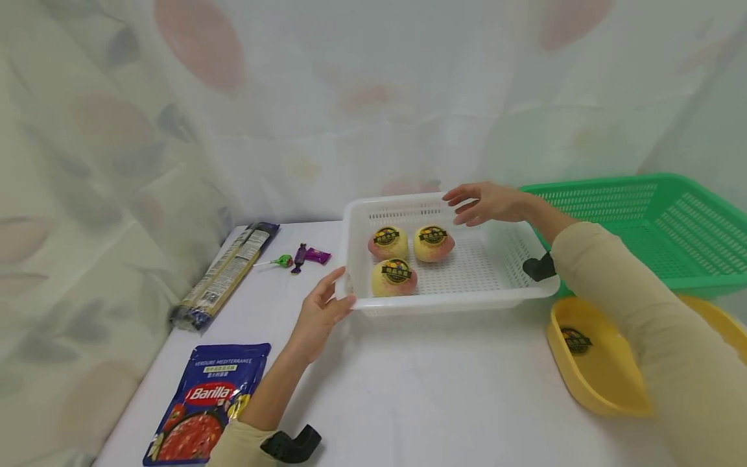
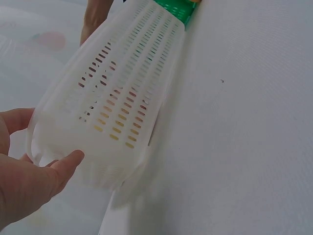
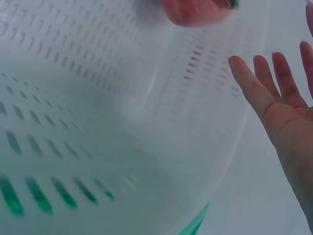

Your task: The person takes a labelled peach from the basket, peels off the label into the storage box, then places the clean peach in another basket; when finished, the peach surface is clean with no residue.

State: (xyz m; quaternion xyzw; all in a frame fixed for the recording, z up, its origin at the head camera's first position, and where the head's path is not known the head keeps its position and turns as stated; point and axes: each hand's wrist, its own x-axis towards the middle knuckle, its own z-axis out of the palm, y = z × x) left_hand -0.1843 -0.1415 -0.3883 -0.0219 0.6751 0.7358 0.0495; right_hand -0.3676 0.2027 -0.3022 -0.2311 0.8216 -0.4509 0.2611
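A white plastic basket with slotted sides stands mid-table, holding three yellow-pink peaches with black labels: one peach at back left, another peach to its right, a third peach in front. My left hand grips the basket's front left corner; in the left wrist view the thumb lies along the outside wall and a finger goes over the rim. Above the back rim, right of the middle, is my right hand, fingers spread and holding nothing. In the right wrist view, this hand appears beside the basket wall.
A green basket and a yellow container with a black label stand at the right. Along the left lie a long pasta pack, a lollipop, two purple-wrapped candies and a blue Barilla pouch. A patterned curtain hangs behind.
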